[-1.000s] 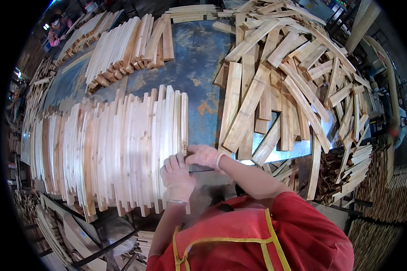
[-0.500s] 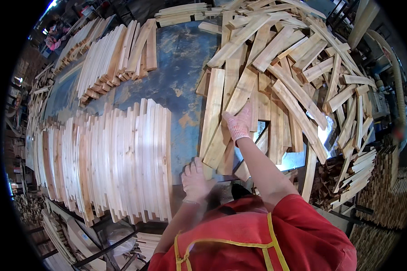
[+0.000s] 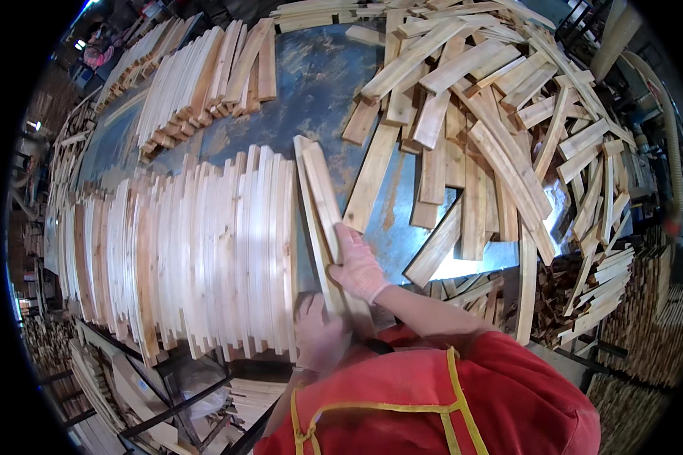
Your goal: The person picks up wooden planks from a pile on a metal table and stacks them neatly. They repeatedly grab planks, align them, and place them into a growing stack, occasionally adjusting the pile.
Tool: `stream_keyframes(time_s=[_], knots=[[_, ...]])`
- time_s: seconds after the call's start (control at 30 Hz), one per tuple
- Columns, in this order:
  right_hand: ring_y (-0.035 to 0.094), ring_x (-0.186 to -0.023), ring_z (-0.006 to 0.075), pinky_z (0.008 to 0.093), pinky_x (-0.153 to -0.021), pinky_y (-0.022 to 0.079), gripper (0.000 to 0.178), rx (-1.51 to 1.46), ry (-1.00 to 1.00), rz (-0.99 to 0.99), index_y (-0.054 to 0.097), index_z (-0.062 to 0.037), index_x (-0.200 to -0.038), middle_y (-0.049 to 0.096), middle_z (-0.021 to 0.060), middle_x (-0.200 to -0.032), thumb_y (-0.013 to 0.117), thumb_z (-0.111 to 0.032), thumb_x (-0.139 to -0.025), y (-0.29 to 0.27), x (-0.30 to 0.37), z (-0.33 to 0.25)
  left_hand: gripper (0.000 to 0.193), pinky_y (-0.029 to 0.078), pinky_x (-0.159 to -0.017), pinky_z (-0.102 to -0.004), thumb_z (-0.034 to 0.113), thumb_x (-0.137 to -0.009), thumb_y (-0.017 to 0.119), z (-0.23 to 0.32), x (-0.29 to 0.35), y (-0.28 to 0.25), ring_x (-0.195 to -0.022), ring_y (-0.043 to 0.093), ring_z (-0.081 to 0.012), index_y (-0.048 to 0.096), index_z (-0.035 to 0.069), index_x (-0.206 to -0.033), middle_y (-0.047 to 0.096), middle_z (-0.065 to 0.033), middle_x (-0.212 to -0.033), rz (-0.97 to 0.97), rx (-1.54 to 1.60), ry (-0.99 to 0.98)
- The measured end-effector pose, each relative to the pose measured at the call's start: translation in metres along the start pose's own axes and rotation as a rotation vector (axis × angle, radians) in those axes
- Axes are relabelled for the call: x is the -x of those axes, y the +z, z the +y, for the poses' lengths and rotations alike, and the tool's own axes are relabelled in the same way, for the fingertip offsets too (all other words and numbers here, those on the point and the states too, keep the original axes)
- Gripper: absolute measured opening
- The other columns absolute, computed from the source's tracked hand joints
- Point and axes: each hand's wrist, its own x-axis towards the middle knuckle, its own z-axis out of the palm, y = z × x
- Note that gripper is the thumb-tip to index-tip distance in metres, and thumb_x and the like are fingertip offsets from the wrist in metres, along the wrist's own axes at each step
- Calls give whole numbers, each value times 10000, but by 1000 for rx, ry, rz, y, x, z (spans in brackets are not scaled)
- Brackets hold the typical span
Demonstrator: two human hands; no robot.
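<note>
My right hand, in a pale pinkish work glove, is closed around wooden boards. They stand on edge, slanting away from me, with at least two pressed together. My gloved left hand is by their near end, smeared by motion, so its grip is unclear. Just left of these boards is a long row of pale boards, packed side by side on edge. To the right, a single loose board lies flat on the blue-grey metal table.
A large jumbled heap of boards covers the table's right side. Another stacked row of boards stands at the far left. Below the table's near edge are a dark metal frame and more stacked wood. A ribbed hose hangs at far right.
My right hand has moved left and nearer from the heap, bringing boards beside the packed row and turning them on edge. More blue table shows where they lay. My left hand has shifted slightly nearer.
</note>
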Motion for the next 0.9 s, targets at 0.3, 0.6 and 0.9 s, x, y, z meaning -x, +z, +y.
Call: stream_keyframes(time_s=[0.3, 0.6, 0.9], knots=[[587, -1358, 437, 437, -1174, 448, 913, -418, -40, -276, 341, -28, -1627, 554, 299, -1524, 753, -294, -857, -37, -10, 2, 814, 430, -1119, -468, 467, -902, 701, -1, -34, -9, -1382, 515, -331, 469, 27, -1546, 523, -169, -1530, 40, -658, 95], [583, -1286, 467, 493, -1110, 483, 624, 532, 85, 729, 524, -60, -1478, 637, 237, -1399, 711, -292, -929, -334, 17, 209, 749, 469, -1113, -493, 360, -852, 750, 70, -134, -27, -1287, 579, -367, 544, 10, -1481, 591, -177, -1421, 93, -324, 357], [654, -1235, 436, 468, -1067, 528, 838, 506, 415, 321, 492, -93, -1530, 679, 258, -1324, 814, -403, -822, -430, -33, 243, 880, 501, -1058, -474, 373, -884, 730, 89, -218, 67, -1254, 593, -381, 377, 46, -1620, 552, -196, -1433, 43, -482, -3]])
